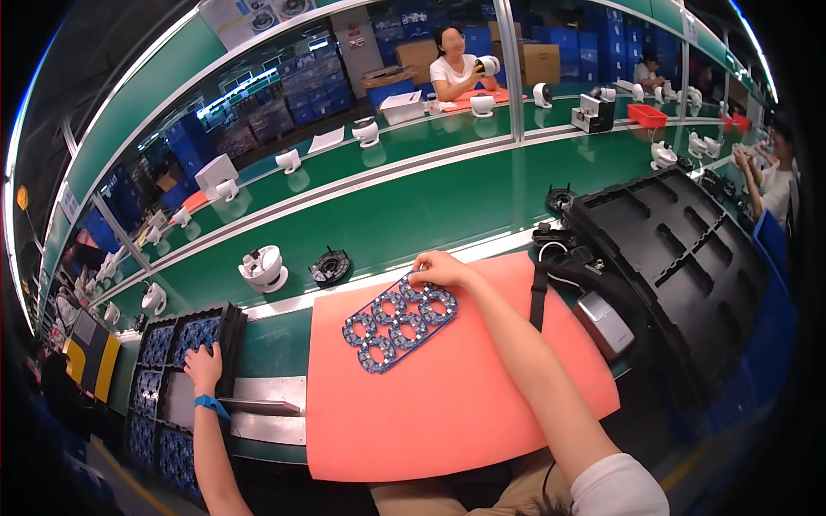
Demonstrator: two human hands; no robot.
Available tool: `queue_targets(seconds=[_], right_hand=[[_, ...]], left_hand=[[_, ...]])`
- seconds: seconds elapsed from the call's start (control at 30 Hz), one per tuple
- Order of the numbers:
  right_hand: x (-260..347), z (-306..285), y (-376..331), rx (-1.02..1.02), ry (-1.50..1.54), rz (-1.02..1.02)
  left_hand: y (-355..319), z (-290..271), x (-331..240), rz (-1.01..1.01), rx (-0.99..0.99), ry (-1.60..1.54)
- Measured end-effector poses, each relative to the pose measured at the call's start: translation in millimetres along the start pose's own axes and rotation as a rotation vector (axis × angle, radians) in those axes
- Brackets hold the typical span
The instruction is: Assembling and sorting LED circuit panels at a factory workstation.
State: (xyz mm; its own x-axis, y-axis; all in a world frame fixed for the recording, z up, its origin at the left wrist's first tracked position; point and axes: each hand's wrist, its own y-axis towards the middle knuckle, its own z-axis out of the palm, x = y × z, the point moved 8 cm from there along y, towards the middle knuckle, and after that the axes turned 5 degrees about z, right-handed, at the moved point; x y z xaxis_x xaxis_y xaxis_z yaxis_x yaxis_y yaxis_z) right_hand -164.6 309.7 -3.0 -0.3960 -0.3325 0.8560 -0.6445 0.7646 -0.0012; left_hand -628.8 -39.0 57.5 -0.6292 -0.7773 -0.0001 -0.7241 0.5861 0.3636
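On the bench (404, 215) I see a salmon mat (447, 404) carrying a thin blue circuit-board panel (400, 321): light, stiff, likely brittle; I'd hold its edges. My right hand (439, 269) pinches its far corner. My left hand (204, 365) lies open on a black tray (231, 331).

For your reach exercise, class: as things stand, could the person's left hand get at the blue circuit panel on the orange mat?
Probably yes: the left hand rests on the black tray stack, and only bare orange mat lies between it and the blue circuit panel.
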Motion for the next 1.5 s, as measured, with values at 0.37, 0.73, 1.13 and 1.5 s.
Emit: queue_targets(seconds=[0.37, 0.73, 1.13, 1.5], right_hand=[[3.0, 5.3, -1.2, 0.054, 0.090, 0.006], [5.6, 5.5, 3.4, 0.024, 0.028, -0.046], [-7.5, 0.6, 4.2, -0.004, -0.032, -0.028], [-3.4, -9.2, -3.9, 0.016, 0.061, 0.000]], left_hand=[[4.4, -94.6, 0.7, 0.300, -0.475, -0.585], [-0.8, -90.9, 5.7, 0.106, -0.323, -1.332], [-51.5, -16.4, -57.6, 0.267, -0.243, -0.624], [-21.8, -52.3, 1.3, 0.131, -0.348, -0.223]])
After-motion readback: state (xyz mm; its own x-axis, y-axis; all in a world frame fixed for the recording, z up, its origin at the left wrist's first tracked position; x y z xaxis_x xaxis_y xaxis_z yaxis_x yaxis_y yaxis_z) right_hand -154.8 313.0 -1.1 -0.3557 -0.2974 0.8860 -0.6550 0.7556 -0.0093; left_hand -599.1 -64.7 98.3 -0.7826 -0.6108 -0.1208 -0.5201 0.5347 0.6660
